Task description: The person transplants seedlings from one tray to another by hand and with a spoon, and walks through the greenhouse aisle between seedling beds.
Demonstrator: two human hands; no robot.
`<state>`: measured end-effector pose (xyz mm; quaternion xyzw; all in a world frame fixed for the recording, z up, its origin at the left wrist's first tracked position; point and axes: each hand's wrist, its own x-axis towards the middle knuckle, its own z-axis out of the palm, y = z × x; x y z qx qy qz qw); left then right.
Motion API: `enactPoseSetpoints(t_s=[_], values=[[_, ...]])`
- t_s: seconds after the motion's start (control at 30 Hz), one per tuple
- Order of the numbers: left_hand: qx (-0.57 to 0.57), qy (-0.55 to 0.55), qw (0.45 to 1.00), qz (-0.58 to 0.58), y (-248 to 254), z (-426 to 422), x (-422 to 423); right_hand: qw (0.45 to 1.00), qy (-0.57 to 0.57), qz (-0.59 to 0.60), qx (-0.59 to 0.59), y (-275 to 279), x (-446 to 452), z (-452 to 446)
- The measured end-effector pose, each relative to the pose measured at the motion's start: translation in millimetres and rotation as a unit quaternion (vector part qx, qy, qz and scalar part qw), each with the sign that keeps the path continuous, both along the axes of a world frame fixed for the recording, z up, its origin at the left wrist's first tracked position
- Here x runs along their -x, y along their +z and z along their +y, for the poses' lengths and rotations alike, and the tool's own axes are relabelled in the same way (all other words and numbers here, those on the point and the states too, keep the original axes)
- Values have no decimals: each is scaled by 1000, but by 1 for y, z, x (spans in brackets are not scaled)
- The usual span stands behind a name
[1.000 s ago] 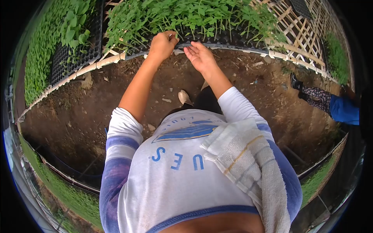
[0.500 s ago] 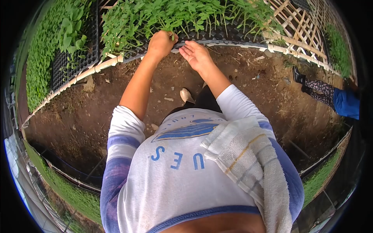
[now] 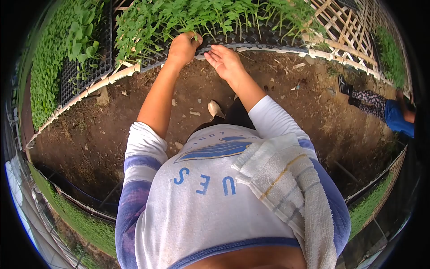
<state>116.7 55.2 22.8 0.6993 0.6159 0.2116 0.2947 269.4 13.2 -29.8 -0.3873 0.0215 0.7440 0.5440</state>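
Green leafy seedlings (image 3: pixel 179 18) with thin stems grow densely in a black seedling tray (image 3: pixel 255 36) in front of me. At the tray's near edge, my left hand (image 3: pixel 182 49) is closed, thumb and fingers pinched, with a small bit of green showing at the fingertips. It seems to grip one seedling low down, though the fingers partly hide it. Just to its right, apart from it, my right hand (image 3: pixel 224 62) is held palm up over the tray's edge. Its fingers are stretched out and nothing shows in it.
A bamboo rail (image 3: pixel 114 77) edges the bench, and bamboo lattice (image 3: pixel 345 33) shows at right. Another black tray (image 3: pixel 83 74) with seedlings lies at left. Bare soil (image 3: pixel 277 89) is underfoot. Another person's patterned leg (image 3: pixel 369 102) is at far right. A towel (image 3: pixel 286 175) hangs over my shoulder.
My left hand has shifted slightly up and left, still pinched. The right hand has moved very little and stays open. At far right, more of the other person's arm shows.
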Motion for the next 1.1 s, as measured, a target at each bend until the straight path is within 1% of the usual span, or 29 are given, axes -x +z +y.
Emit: enactPoseSetpoints(t_s=[0.03, 0.1, 0.13, 0.17, 0.23, 0.27, 0.3, 0.37, 0.5, 0.57, 0.63, 0.67, 0.7, 0.77, 0.8, 0.83, 0.87, 0.93, 1.0, 1.07, 1.1], values=[[1, -1, 1000, 0, 2, 0, 1, 1000, 1, 1, -2, 1, 0, 0], [112, 49, 990, -72, 14, -1, 1, 1000, 1, 2, -4, 1, -1, -1], [119, 39, 986, -107, 10, 0, 5, 1000, 4, 9, 1, 1, -1, -1], [119, 39, 986, -108, 6, 2, 10, 1000, 6, 16, 7, 1, -1, -1], [151, 35, 974, -168, -3, 8, 18, 1000, 7, 17, 6, 1, -1, 0], [143, 23, 964, -223, 0, 5, 17, 1000, 8, 19, 4, -1, -1, 0], [143, 23, 964, -224, 4, 3, 18, 1000, 8, 19, 4, -2, -1, 0], [181, 60, 938, -290, 12, 1, 22, 999, 6, 37, 11, -4, -1, 1], [193, 51, 942, -269, 39, -6, 35, 998, 10, 46, 39, -8, -6, 0], [243, 25, 941, -234, 67, -9, 39, 997, 20, 37, 65, -14, -11, 1], [243, 7, 936, -253, 95, -9, 33, 996, 73, 25, 39, -12, -26, -8], [221, 0, 941, -257, 105, -8, 30, 994, 103, 30, 21, -19, -37, -13], [226, -18, 951, -211, 135, -5, 20, 991, 130, 17, 25, -16, -48, -18], [185, -77, 955, -220, 148, 16, 10, 983, 180, -33, -28, -14, -80, -32], [185, -90, 957, -204, 168, 25, -3, 972, 217, -26, -86, -40, -103, -36], [186, -100, 960, -185, 189, 35, -17, 968, 234, -40, -84, -33, -124, -40], [177, -110, 961, -183, 195, 51, -31, 963, 252, -53, -80, -29, -144, -43], [135, -151, 958, -202, 208, 89, -62, 956, 269, -112, -42, -42, -187, -50], [123, -165, 961, -183, 223, 129, -102, 940, 280, -197, 6, -43, -227, -54], [108, -160, 972, -133, 233, 172, -149, 935, 251, -246, 51, -59, -269, -59], [105, -175, 968, -147, 229, 199, -169, 934, 227, -265, 77, -77, -290, -63]])
